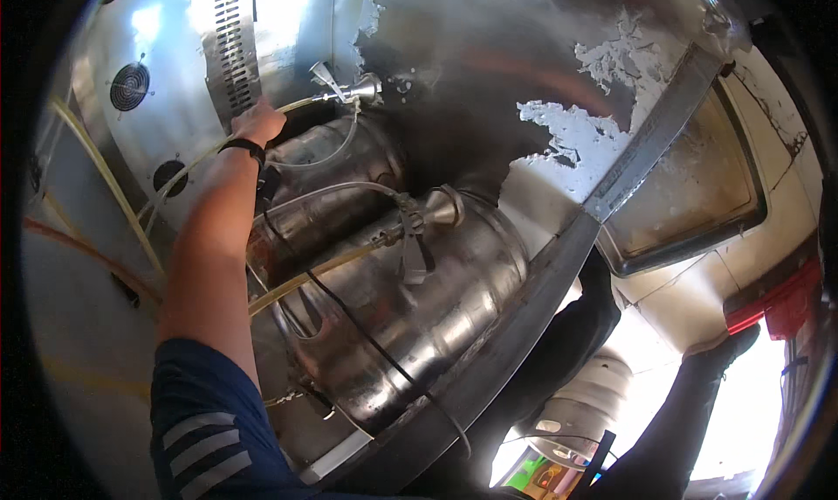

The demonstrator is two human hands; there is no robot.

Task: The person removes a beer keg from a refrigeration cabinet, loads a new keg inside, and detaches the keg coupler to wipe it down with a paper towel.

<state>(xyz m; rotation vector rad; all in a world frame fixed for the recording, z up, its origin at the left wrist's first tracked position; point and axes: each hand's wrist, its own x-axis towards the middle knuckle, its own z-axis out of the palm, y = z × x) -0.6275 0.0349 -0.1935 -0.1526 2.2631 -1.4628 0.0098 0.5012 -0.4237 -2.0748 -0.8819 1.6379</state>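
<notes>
The pale yellow hose (299, 104) runs from the upper metal coupler (351, 91) to the left hand (259, 123), beside the slotted panel (232, 46) on the compartment's upper-left wall. That hand's fingers are curled, seemingly around the hose — their far side is hidden, so I cannot be sure of the grasp. The right hand is out of view. The hose should be light and bendy, perhaps slick if wet; best held near the coupler, whose rigid body would take a firm grip without kinking the line. Below lie the far keg (371, 146) and near keg (454, 290) — likely heavy, smooth-sided, hard to grip — the latter alongside the compartment's metal rail (515, 312).
</notes>
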